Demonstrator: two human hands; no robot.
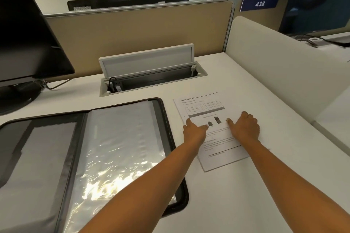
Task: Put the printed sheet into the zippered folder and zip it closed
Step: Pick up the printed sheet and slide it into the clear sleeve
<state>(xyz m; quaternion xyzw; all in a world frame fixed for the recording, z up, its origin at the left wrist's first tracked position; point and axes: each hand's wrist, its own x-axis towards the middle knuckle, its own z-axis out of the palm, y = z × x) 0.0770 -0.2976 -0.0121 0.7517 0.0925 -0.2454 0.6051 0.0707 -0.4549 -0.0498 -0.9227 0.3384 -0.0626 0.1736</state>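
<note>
Pressing both palms down, we rest our left hand [195,130] and right hand [245,126] flat on the printed sheet [208,130], fingers spread and gripping nothing. The sheet lies on the white desk [265,185], just right of the open zippered folder [106,149], whose clear plastic sleeves face up. We judge the paper light, thin and floppy, clinging flat to the surface; sliding it to the desk edge or lifting a corner looks the surest hold. Its table, bars and text are too blurred to read. A blue sign [259,4] on the partition reads 438.
</note>
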